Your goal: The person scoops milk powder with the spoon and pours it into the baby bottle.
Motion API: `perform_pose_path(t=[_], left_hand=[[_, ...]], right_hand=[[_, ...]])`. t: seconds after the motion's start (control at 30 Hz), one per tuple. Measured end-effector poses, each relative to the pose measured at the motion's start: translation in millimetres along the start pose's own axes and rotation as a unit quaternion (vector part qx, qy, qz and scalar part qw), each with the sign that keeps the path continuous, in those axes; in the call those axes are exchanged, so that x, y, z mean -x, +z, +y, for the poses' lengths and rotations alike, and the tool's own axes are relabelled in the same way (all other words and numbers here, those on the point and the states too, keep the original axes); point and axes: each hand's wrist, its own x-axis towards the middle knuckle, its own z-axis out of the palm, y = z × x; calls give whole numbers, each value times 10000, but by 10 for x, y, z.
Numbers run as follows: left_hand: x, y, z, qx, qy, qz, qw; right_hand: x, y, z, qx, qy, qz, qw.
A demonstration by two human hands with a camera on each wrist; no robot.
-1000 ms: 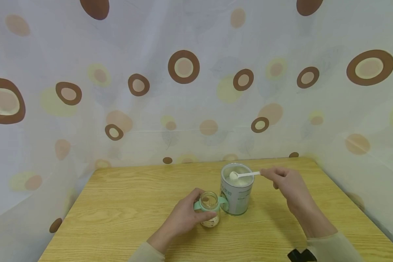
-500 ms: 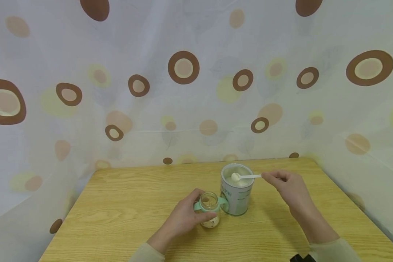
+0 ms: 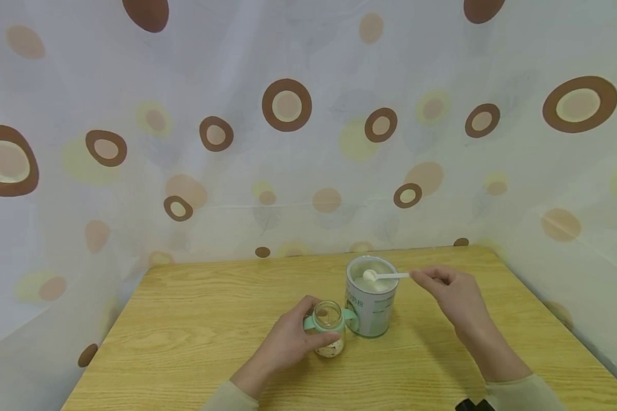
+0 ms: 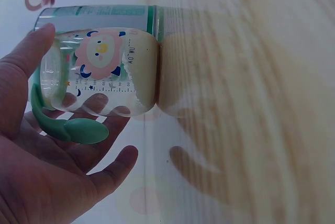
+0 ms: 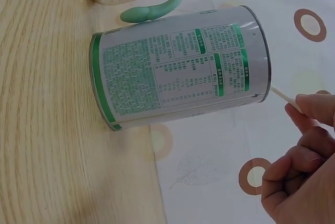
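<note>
My left hand [image 3: 290, 338] grips a clear baby bottle [image 3: 330, 346] with green side handles, standing upright and uncapped on the table. Pale powder lies in the bottom of this bottle, and an animal face is printed on its wall, as the left wrist view shows. Between thumb and finger, my right hand [image 3: 455, 294] pinches the handle of a white scoop [image 3: 391, 276]. The scoop's bowl, heaped with pale powder, is over the mouth of an open milk powder can [image 3: 372, 311]. In the right wrist view the can [image 5: 183, 69] stands close beside the bottle's green handle [image 5: 157, 10].
The wooden table [image 3: 211, 319] reaches back to a white curtain [image 3: 308, 160] with brown and yellow dots, which also hangs at both sides. A small black object [image 3: 474, 405] shows near the right sleeve at the bottom edge.
The right hand and scoop have shifted very slightly to the right and down over the can. My left hand and the bottle have stayed in place.
</note>
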Motion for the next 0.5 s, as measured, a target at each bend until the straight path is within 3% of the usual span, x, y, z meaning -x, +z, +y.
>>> perform_pose_path(t=[0.5], left_hand=[[-7,7,-21,-90,-23,26,10000]], right_hand=[[-36,-13,18,-576,292,-100,9979]])
